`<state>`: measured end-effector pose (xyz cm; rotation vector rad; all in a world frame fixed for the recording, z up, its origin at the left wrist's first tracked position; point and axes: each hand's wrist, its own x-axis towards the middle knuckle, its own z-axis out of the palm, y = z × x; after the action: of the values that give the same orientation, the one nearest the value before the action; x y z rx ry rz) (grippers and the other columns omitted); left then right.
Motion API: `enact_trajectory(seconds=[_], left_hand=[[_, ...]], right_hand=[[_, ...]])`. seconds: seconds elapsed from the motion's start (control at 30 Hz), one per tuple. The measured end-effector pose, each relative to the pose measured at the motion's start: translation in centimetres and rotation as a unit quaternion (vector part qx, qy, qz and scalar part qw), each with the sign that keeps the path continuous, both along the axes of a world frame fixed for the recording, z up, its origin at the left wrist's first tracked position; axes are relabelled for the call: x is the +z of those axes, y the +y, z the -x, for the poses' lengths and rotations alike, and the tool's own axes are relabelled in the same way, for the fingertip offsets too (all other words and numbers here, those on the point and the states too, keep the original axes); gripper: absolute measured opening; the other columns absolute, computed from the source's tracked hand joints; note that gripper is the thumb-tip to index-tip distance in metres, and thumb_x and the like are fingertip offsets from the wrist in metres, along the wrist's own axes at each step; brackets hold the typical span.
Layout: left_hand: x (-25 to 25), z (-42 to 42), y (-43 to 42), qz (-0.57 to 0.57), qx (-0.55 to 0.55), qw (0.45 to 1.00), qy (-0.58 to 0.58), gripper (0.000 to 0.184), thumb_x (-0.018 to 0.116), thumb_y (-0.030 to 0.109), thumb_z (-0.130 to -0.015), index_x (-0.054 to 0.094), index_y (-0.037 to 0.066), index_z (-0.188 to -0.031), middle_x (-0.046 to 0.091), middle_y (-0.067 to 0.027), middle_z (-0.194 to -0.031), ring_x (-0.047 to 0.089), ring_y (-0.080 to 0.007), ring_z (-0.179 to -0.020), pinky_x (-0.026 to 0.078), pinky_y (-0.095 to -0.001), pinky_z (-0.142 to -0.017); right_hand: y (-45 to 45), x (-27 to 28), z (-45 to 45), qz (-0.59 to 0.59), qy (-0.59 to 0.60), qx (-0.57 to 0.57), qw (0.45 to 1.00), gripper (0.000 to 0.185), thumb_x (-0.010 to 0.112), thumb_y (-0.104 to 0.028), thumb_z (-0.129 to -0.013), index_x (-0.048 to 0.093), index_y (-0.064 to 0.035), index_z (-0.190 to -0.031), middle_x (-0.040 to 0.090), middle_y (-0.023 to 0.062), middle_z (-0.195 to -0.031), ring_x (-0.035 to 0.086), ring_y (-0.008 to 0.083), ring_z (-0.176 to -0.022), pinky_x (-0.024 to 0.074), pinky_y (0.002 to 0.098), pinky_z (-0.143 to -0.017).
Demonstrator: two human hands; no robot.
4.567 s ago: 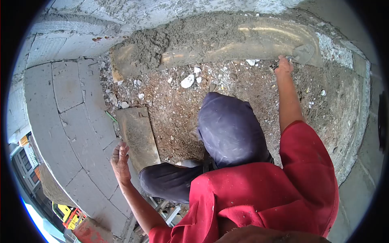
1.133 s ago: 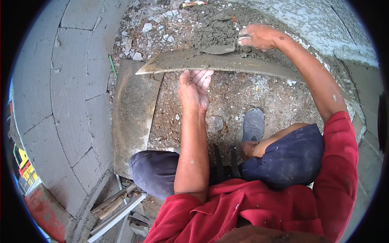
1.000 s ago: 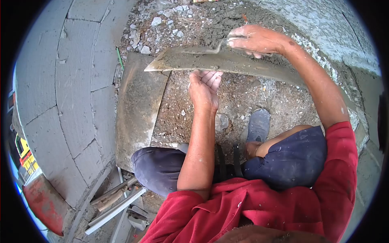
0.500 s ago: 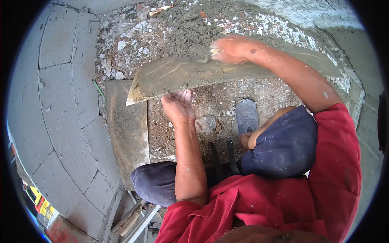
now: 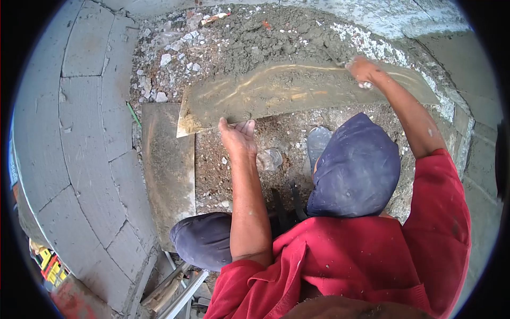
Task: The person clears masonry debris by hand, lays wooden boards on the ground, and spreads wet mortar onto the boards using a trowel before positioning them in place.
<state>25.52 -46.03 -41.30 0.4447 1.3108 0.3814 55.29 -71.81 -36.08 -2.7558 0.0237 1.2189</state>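
Observation:
A long board [image 5: 313, 91] smeared with wet cement lies slanted across the ground in front of me. My left hand [image 5: 238, 136] grips its near edge, palm up, with the thumb at the rim. Over the right part of the board, my right hand [image 5: 364, 72] is closed around a trowel [image 5: 334, 57]; its thin metal part points up and left toward the mortar, and most of the handle is hidden by the fingers. Grey wet mortar [image 5: 276, 42] lies heaped along the board's far edge. Pale scrape streaks mark the board's surface.
A second board [image 5: 169, 170] lies flat at the left, beside grey block masonry [image 5: 87, 138]. White rubble [image 5: 166, 59] is scattered beyond. A clear plastic cup [image 5: 269, 159] sits on the ground near my shoe [image 5: 319, 142]. Wood and metal strips [image 5: 183, 292] lie at the lower left.
My right hand has moved right along the board with the trowel, leaving fresh pale streaks. The left hand now has its thumb at the board's edge. My right knee has shifted forward, covering part of the shoe.

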Motion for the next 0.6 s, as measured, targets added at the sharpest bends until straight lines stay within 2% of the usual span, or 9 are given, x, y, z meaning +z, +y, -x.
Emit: enact_trajectory(seconds=[0.13,0.17,0.23,0.27,0.3,0.33,0.43,0.5,0.6], left_hand=[[-0.6,-0.1,-0.2,-0.006,-0.026,1.000,0.001,0.051,0.035,0.048,-0.102,0.048,0.000,-0.112,0.055,-0.0169,-0.094,0.059,-0.0264,-0.084,0.060,-0.0393,-0.077],[-0.8,0.1,0.0,-0.012,-0.038,0.999,-0.001,0.052,0.035,0.048,-0.101,0.047,0.000,-0.113,0.055,-0.0172,-0.095,0.059,-0.0267,-0.085,0.059,-0.0399,-0.078],[-0.7,0.4,0.1,-0.009,-0.044,0.999,0.010,0.054,0.035,0.048,-0.101,0.046,-0.002,-0.117,0.055,-0.0183,-0.098,0.059,-0.0277,-0.088,0.059,-0.0411,-0.081],[-0.7,0.4,-0.1,-0.004,-0.049,0.999,0.013,0.055,0.034,0.048,-0.101,0.045,-0.002,-0.119,0.054,-0.0188,-0.100,0.059,-0.0283,-0.089,0.059,-0.0417,-0.082],[0.0,0.2,-0.3,-0.002,-0.048,0.999,0.026,0.054,0.037,0.051,-0.100,0.045,0.003,-0.125,0.056,-0.0144,-0.097,0.060,-0.0236,-0.083,0.060,-0.0366,-0.072],[-0.4,0.3,-0.2,0.003,-0.041,0.999,0.015,0.056,0.037,0.051,-0.100,0.043,0.004,-0.130,0.056,-0.0155,-0.099,0.060,-0.0258,-0.086,0.059,-0.0389,-0.077],[-0.6,0.5,0.1,0.017,-0.039,0.999,0.017,0.056,0.037,0.051,-0.101,0.042,0.004,-0.132,0.055,-0.0178,-0.105,0.060,-0.0283,-0.089,0.058,-0.0414,-0.080],[-0.1,0.3,0.3,0.005,-0.045,0.999,0.008,0.056,0.037,0.050,-0.101,0.041,0.003,-0.131,0.054,-0.0194,-0.108,0.059,-0.0292,-0.090,0.058,-0.0420,-0.081],[0.0,-0.1,0.3,0.008,-0.048,0.999,0.022,0.055,0.037,0.049,-0.101,0.041,0.003,-0.132,0.053,-0.0209,-0.109,0.059,-0.0299,-0.091,0.058,-0.0430,-0.082]], right_hand=[[6.8,-0.6,3.9,-0.138,0.063,0.157,0.976,0.030,0.044,-0.022,-0.100,0.059,0.0043,-0.104,0.061,0.0124,-0.072,0.059,0.0182,-0.056,0.0469,0.0351,-0.043],[10.7,3.0,6.0,-0.091,0.134,0.185,0.969,0.033,0.047,-0.032,-0.101,0.058,-0.0048,-0.116,0.062,0.0100,-0.082,0.059,0.0169,-0.064,0.0533,0.0392,-0.062],[16.3,2.9,9.6,-0.153,0.020,0.374,0.914,0.031,0.050,-0.031,-0.097,0.060,-0.0084,-0.116,0.068,0.0170,-0.092,0.068,0.0317,-0.086,0.0540,0.0481,-0.080],[18.6,1.7,10.9,-0.202,-0.009,0.383,0.902,0.030,0.053,-0.031,-0.096,0.062,-0.0101,-0.115,0.069,0.0174,-0.100,0.068,0.0376,-0.096,0.0519,0.0513,-0.086],[19.9,1.1,11.5,-0.202,-0.048,0.421,0.883,0.029,0.053,-0.031,-0.096,0.062,-0.0117,-0.116,0.069,0.0151,-0.098,0.068,0.0349,-0.093,0.0523,0.0498,-0.084],[20.1,0.8,11.3,-0.200,-0.086,0.460,0.861,0.028,0.054,-0.031,-0.097,0.062,-0.0133,-0.116,0.069,0.0128,-0.096,0.068,0.0323,-0.091,0.0527,0.0484,-0.083],[13.7,1.1,6.8,-0.067,-0.027,0.362,0.929,0.026,0.051,-0.024,-0.096,0.066,-0.0095,-0.111,0.070,0.0116,-0.106,0.067,0.0272,-0.103,0.0528,0.0423,-0.088],[4.6,1.0,2.9,-0.010,-0.051,0.280,0.959,0.024,0.048,-0.027,-0.100,0.064,-0.0158,-0.114,0.069,0.0079,-0.101,0.067,0.0225,-0.094,0.0536,0.0407,-0.080],[-10.1,-1.6,-2.9,0.097,-0.109,0.199,0.969,0.037,0.053,-0.039,-0.097,0.060,-0.0130,-0.123,0.070,0.0143,-0.106,0.067,0.0299,-0.097,0.0520,0.0460,-0.084]])
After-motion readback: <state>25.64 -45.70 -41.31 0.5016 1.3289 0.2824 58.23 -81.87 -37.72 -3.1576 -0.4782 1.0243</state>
